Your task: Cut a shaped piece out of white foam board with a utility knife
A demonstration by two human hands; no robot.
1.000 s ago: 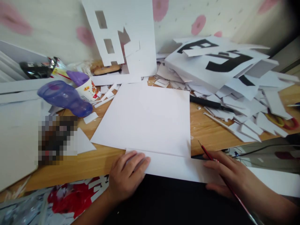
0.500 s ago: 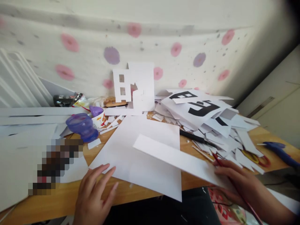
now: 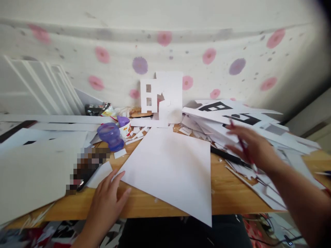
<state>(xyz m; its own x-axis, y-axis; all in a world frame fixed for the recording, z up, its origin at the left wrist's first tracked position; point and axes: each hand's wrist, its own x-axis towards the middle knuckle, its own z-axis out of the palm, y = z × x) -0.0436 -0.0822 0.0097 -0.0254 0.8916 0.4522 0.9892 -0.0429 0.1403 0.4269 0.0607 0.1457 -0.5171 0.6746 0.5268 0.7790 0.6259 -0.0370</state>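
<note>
From where I watch, the worktop (image 3: 230,194) carries everything. The paper pile (image 3: 284,136) sits right, probably for easy reach. The white sheet (image 3: 173,165) lies flat in the middle, near corner overhanging the edge, likely to stay close. The left hand (image 3: 107,194) spreads loosely at its left corner, perhaps steadying it; the right hand (image 3: 254,148), above the pile, holds a slim red stick (image 3: 244,150).
</note>
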